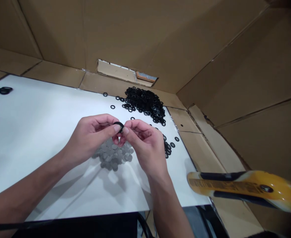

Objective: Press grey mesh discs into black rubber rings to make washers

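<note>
- Black rubber ring [118, 125], small and thick-walled, pinched between both hands above the middle of the board (fingers hide whether anything sits inside it).
- Left hand [91, 138]: thumb and forefinger closed on the ring from one side.
- Right hand [145, 145]: thumb and forefinger closed on it from the other side; both grips are together on the same ring, fingertips nearly meeting.
- Flat grey round discs [113, 155]: a loose, overlapping pile on the board, directly below the hands.
- Heap of black rings [144, 104]: large, beyond the hands, near the board's far edge, with a few strays around it.
- Small scatter of black rings [169, 147]: just beside the right hand, partly behind it.
- Small clump of black rings [5, 90]: far left, well apart from the rest; its make-up is too small to tell.
- Progress by eye: most rings lie in the big heap and the discs in their pile, with one ring in hand.
- Glossy white board [36, 138] sits within tan cardboard lining [222, 66]; a blurred yellow-and-black handle [242, 188] juts in at right.
</note>
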`<state>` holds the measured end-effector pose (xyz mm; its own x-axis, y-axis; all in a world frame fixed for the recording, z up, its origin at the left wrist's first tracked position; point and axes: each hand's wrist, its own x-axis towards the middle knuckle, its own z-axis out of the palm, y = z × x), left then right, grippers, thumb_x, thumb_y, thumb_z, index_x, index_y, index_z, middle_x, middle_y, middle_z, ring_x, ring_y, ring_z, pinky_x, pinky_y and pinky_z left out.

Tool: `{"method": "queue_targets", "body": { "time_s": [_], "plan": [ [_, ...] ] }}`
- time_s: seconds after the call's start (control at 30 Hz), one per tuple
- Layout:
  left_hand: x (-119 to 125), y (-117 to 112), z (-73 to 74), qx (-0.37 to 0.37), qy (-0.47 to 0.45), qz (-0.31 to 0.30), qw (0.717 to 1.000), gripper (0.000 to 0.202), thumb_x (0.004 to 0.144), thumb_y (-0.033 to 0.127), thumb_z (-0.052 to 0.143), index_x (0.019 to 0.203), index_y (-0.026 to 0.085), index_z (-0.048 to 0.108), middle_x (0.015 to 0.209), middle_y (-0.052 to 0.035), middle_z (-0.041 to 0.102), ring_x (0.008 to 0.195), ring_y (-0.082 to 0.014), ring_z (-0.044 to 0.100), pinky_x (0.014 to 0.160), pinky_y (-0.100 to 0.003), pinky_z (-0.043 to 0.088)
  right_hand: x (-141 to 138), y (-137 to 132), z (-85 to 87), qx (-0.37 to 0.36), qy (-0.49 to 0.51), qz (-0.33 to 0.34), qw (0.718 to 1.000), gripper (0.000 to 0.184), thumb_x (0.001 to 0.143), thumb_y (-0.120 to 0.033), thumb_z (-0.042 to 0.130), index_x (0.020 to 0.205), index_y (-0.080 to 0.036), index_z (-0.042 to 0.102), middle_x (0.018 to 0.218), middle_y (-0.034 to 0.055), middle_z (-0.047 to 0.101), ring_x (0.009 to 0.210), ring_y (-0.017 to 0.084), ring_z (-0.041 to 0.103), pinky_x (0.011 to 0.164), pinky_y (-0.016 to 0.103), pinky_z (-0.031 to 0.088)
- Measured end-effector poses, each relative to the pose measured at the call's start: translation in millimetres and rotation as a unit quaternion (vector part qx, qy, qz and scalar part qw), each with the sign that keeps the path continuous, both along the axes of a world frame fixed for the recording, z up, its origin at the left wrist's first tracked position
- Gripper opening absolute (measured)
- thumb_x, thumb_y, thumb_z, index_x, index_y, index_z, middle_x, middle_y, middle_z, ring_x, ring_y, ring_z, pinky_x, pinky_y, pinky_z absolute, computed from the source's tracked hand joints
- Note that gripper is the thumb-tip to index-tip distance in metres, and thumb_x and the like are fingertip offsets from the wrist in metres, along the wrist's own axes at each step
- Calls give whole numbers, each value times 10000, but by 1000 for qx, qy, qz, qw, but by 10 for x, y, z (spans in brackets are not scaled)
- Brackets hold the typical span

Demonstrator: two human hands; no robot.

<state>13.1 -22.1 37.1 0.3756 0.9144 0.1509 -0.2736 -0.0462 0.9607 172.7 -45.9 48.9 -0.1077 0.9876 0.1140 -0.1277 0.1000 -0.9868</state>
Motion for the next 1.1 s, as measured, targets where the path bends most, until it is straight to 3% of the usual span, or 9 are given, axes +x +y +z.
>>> {"method": "queue_targets", "body": {
  "time_s": [0.47, 0.6, 0.77, 0.87, 0.97, 1.03, 1.1],
  "plan": [
    [28, -20, 36, 15, 61, 51, 997, 118, 895, 229, 661, 806, 159, 695, 723, 5, 684, 662, -116, 632, 647, -229, 523, 15, 3, -19, -4, -3, -6, 1000, 129, 840, -261, 748, 805, -154, 686, 650, -3, 690, 609, 111, 648, 618, 215, 534],
    [5, -32, 48, 40, 72, 69, 994, 107, 894, 235, 672, 815, 168, 701, 724, 21, 691, 656, -100, 643, 634, -198, 527, 10, 2, -14, -5, -6, -14, 1000, 124, 846, -262, 738, 803, -153, 699, 670, 4, 703, 618, 112, 650, 618, 218, 540],
    [0, -42, 46, 100, 149, 116, 977, 100, 897, 255, 677, 840, 175, 699, 731, 29, 712, 657, -97, 670, 612, -174, 532, 0, 11, -36, 14, -49, -58, 997, 107, 822, -258, 758, 806, -158, 721, 687, 0, 713, 612, 106, 650, 579, 199, 531],
    [6, -34, -9, 186, 219, 174, 942, 80, 904, 262, 673, 902, 191, 710, 811, 16, 752, 712, -120, 704, 634, -191, 553, -5, 22, -76, 55, -96, -109, 988, 56, 808, -213, 764, 836, -174, 736, 716, -8, 722, 639, 115, 677, 597, 204, 557],
    [-27, -9, -81, 355, 273, 253, 858, 85, 909, 194, 654, 950, 218, 725, 876, 12, 783, 766, -145, 732, 682, -227, 583, -11, 25, -117, 169, -171, -150, 959, 75, 833, -160, 733, 899, -196, 740, 830, 5, 751, 733, 131, 709, 696, 248, 603],
    [-81, 2, -114, 460, 280, 279, 795, 161, 908, 125, 629, 976, 228, 732, 912, 6, 797, 801, -163, 750, 741, -267, 606, -15, 12, -131, 293, -231, -177, 911, 130, 850, -97, 699, 913, -207, 729, 862, 10, 756, 777, 138, 715, 732, 268, 615],
    [-151, -7, -117, 532, 271, 272, 755, 205, 896, 86, 629, 1006, 226, 732, 1011, -21, 797, 887, -193, 759, 812, -312, 621, -17, -15, -133, 407, -269, -197, 850, 195, 853, -43, 674, 928, -217, 717, 869, 15, 761, 798, 145, 723, 714, 270, 622]
  ]
}}
